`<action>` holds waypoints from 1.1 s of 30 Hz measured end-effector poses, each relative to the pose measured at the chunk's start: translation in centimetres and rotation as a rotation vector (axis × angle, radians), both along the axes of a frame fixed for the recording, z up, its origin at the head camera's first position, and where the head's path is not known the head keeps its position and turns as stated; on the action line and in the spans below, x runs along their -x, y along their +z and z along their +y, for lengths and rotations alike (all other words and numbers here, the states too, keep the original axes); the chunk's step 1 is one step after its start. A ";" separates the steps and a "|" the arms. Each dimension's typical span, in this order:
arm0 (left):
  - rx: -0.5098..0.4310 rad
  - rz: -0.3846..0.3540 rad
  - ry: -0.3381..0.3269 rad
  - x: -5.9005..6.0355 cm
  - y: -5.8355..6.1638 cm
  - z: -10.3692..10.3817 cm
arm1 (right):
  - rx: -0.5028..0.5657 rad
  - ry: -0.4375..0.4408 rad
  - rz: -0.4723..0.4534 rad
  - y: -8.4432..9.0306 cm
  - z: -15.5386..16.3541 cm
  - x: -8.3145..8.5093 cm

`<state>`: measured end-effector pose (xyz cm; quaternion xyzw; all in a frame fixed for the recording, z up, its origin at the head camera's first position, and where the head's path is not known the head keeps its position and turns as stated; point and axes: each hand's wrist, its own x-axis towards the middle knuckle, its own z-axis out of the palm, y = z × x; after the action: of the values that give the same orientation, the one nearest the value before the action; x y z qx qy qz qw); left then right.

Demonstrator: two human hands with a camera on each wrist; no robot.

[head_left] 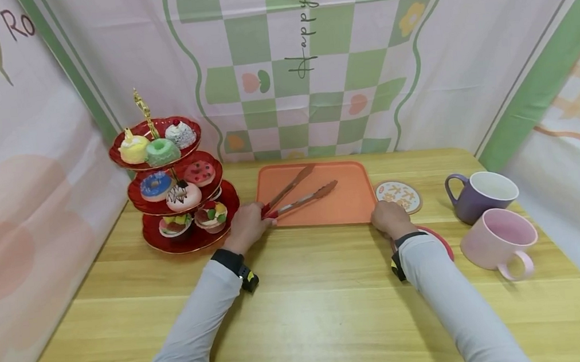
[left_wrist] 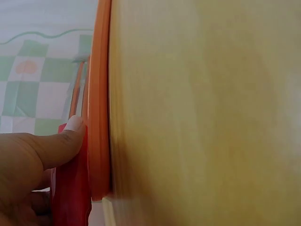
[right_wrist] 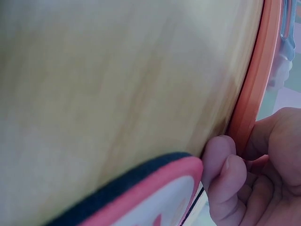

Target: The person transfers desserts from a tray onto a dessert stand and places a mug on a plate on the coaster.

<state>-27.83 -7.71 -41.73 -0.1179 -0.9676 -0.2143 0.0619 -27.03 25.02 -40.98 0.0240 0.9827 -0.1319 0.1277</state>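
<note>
Across the near bench (head_left: 322, 316): two grey sleeves (head_left: 188, 322) reach forward.
Right hand (head_left: 390, 218): closed narrowly on the near right corner of an orange tray (head_left: 348, 199); a red-rimmed coaster (head_left: 439, 238) lies just beside.
Left hand (head_left: 249, 226): holds the red handle of metal tongs (head_left: 302, 200), thumb on top, at the tray's near left corner; contact with the tray is unclear.
Tray: mostly beyond the hands, long axis left to right.
Tongs: over the tray, spread in a V, long axis diagonal, tips pointing away and rightward.
Right side: pink mug (head_left: 487, 241), then purple mug (head_left: 470, 200).
Left side: tiered red dessert stand (head_left: 152, 236).
Behind: checked cloth (head_left: 318, 29).
</note>
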 end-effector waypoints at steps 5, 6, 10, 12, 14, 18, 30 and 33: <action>-0.022 -0.009 0.021 0.3 -0.2 0.2 | -0.001 -0.007 -0.006 -0.1 0.1 0.1; -0.025 -0.014 0.025 0.3 -0.2 0.2 | -0.002 -0.010 -0.007 -0.1 0.1 0.1; -0.031 -0.034 0.033 0.2 -0.2 0.1 | -0.011 -0.009 -0.018 -0.1 -0.1 0.1; -0.035 -0.039 0.032 0.2 -0.1 0.1 | -0.022 0.001 -0.022 -0.1 -0.2 0.1; -0.041 -0.046 0.027 0.3 -0.1 0.1 | -0.033 0.013 -0.026 -0.1 -0.2 0.2; -0.050 -0.051 0.008 0.3 0.0 0.0 | -0.051 0.023 -0.032 0.0 -0.3 0.3; -0.094 -0.087 -0.022 0.3 0.0 -0.3 | -0.048 0.050 0.001 0.2 -0.3 0.0; -0.103 -0.098 -0.022 0.3 0.1 -0.3 | -0.047 0.058 0.006 0.3 -0.3 0.0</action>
<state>-28.11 -8.05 -41.65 -0.1143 -0.9559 -0.2701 0.0180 -27.02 24.70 -40.72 -0.0020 0.9862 -0.1051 0.1278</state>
